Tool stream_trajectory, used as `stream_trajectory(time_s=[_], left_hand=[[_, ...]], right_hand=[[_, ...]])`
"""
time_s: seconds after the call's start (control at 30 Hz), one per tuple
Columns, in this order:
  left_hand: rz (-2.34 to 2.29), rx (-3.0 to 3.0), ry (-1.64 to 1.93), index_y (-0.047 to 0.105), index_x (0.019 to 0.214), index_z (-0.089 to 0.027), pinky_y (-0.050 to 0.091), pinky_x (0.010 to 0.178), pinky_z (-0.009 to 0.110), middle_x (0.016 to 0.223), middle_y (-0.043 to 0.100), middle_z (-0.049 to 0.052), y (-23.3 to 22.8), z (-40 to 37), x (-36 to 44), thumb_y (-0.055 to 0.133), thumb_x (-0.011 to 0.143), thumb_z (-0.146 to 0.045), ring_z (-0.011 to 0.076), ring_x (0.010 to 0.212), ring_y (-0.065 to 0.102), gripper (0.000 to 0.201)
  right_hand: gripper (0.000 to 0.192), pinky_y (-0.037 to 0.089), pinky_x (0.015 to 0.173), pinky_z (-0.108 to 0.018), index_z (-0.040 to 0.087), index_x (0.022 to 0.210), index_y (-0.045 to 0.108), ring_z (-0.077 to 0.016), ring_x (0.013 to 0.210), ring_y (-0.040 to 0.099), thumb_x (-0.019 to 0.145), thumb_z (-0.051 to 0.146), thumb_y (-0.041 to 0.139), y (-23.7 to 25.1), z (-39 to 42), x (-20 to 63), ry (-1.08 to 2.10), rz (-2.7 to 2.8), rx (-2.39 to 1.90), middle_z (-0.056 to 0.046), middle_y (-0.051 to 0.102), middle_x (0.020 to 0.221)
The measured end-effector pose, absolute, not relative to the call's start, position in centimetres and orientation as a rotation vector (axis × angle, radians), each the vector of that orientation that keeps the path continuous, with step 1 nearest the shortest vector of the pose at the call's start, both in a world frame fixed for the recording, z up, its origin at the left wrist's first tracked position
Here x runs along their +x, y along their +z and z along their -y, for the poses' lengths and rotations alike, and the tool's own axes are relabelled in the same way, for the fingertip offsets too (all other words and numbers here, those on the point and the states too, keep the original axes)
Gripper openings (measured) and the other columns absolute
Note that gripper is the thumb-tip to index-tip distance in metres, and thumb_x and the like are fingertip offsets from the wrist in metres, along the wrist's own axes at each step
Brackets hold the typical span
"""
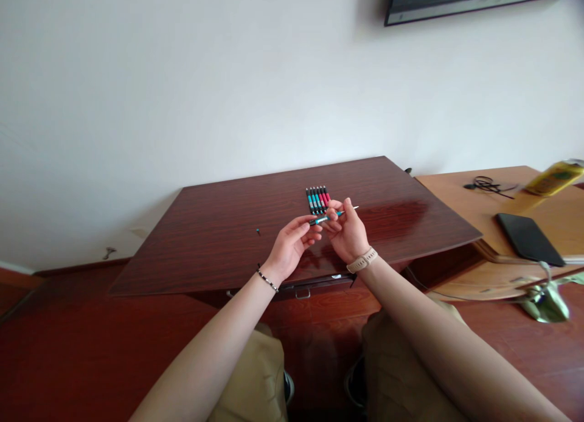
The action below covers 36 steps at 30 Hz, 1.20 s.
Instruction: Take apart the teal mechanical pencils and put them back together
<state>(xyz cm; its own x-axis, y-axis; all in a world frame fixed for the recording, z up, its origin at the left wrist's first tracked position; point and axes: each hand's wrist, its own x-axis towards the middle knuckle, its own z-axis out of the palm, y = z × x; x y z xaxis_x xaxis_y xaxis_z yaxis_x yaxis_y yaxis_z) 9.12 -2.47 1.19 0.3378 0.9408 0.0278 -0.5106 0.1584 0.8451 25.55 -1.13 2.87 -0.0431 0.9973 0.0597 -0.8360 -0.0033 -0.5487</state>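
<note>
Over a dark red-brown wooden table (219,239), both my hands hold one teal pen (329,216) between them. My left hand (292,245) pinches its left end. My right hand (347,232) grips the middle, and the pen's thin light tip sticks out to the right. Just beyond the hands, a row of several pens (317,199) with teal and red barrels lies side by side on the table. A small dark cap-like piece (258,231) lies alone on the tabletop to the left of my left hand.
A lighter wooden desk (483,221) adjoins on the right, bearing a black tablet or phone (529,238), a tangle of black cable (488,185) and a yellow bottle (556,176). A screen's lower edge (474,1) hangs on the white wall. My knees sit below.
</note>
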Motion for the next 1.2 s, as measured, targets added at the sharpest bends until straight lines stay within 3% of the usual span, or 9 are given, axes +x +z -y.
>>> stream_trajectory(time_s=[0.43, 0.73, 1.07, 1.2], left_hand=[[-0.596, 0.916, 1.124, 0.079, 0.117, -0.018, 0.054, 0.08, 0.026, 0.1, 0.08, 0.007, 1.1, 2.5, 9.1, 0.084, 0.088, -0.032, 0.0153, 0.085, 0.074, 0.033], [-0.634, 0.938, 1.197, 0.08, 0.114, -0.019, 0.053, 0.077, 0.026, 0.097, 0.079, 0.006, 1.4, 2.4, 9.0, 0.085, 0.088, -0.039, 0.0146, 0.083, 0.073, 0.033], [-0.843, 1.264, 1.415, 0.081, 0.109, -0.02, 0.055, 0.077, 0.028, 0.094, 0.079, 0.006, 2.2, 2.3, 8.9, 0.081, 0.092, -0.041, 0.0155, 0.081, 0.072, 0.027], [-0.932, 1.345, 1.477, 0.081, 0.106, -0.02, 0.058, 0.077, 0.031, 0.091, 0.08, 0.006, 2.7, 2.6, 9.0, 0.081, 0.092, -0.042, 0.0177, 0.081, 0.073, 0.026]], right_hand=[[0.043, 0.032, 0.046, -0.024, 0.021, 0.09, 0.073, -0.009, 0.048, 0.025, 0.106, 0.058, 0.057, 2.8, 1.2, 25.5, 1.456, 0.643, -0.519, 0.005, 0.046, 0.064], [0.04, 0.043, 0.055, -0.026, 0.022, 0.103, 0.081, -0.0109, 0.06, 0.047, 0.1, 0.058, 0.064, 2.3, 1.2, 25.4, 1.435, 0.709, -0.553, -0.003, 0.073, 0.092], [0.033, 0.057, 0.073, -0.028, 0.024, 0.112, 0.077, -0.0126, 0.071, 0.063, 0.106, 0.052, 0.06, 0.7, 1.4, 24.1, 1.66, 0.582, -0.438, -0.003, 0.08, 0.109], [0.032, 0.058, 0.073, -0.028, 0.026, 0.114, 0.076, -0.0135, 0.072, 0.062, 0.108, 0.05, 0.056, 0.7, 1.5, 23.6, 1.676, 0.517, -0.414, -0.003, 0.08, 0.113]])
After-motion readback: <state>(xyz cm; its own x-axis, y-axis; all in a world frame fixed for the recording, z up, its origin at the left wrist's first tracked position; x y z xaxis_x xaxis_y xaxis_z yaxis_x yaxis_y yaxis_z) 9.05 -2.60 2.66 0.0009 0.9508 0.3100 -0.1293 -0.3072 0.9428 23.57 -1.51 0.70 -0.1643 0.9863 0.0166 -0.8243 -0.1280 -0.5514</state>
